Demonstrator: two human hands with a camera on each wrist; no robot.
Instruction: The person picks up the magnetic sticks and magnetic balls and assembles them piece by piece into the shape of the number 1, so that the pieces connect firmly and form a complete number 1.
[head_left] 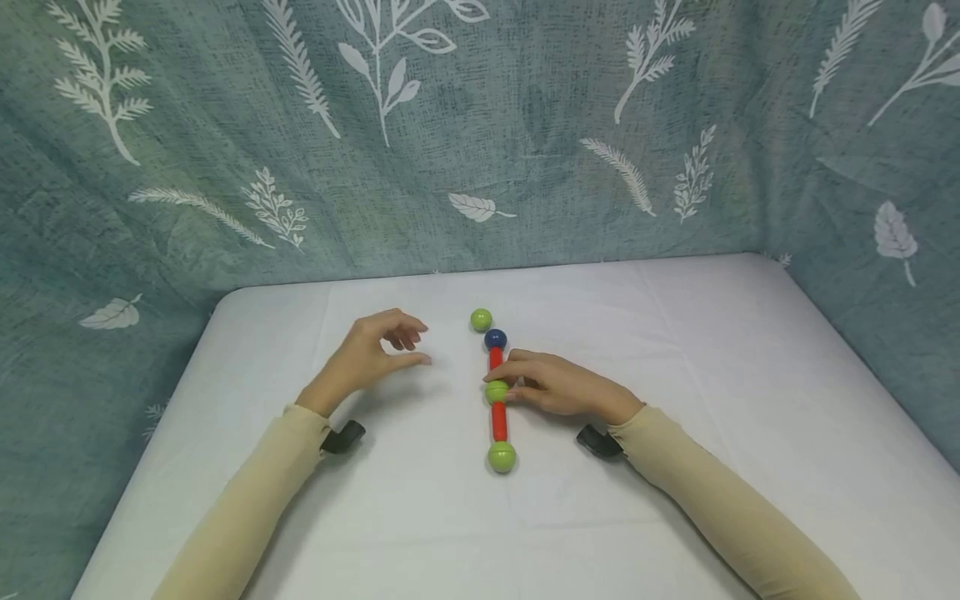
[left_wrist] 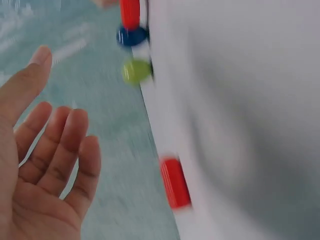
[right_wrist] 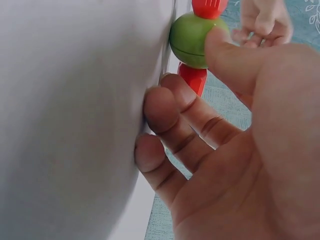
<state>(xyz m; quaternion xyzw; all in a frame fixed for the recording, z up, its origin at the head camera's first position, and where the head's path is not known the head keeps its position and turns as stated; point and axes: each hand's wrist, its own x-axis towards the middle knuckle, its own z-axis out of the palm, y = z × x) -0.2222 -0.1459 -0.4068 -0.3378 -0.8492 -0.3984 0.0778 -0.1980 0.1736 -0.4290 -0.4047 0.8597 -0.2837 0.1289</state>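
A straight row of toy pieces lies on the white table: a blue ball (head_left: 495, 338), a red stick (head_left: 496, 358), a green ball (head_left: 497, 392), another red stick (head_left: 499, 422) and a nearer green ball (head_left: 502, 457). My right hand (head_left: 558, 385) pinches the middle green ball between thumb and forefinger; its other fingertips (right_wrist: 161, 110) rest at the tabletop. To the left, my left hand (head_left: 367, 346) hovers with relaxed, parted fingers and holds nothing. A separate green ball (head_left: 481, 319) sits just beyond the blue one.
The left wrist view shows a loose red stick (left_wrist: 175, 183) on the table, blurred. A teal curtain with white leaf prints (head_left: 480, 142) hangs behind the white-covered table (head_left: 660, 533). Each wrist carries a black camera (head_left: 598, 442).
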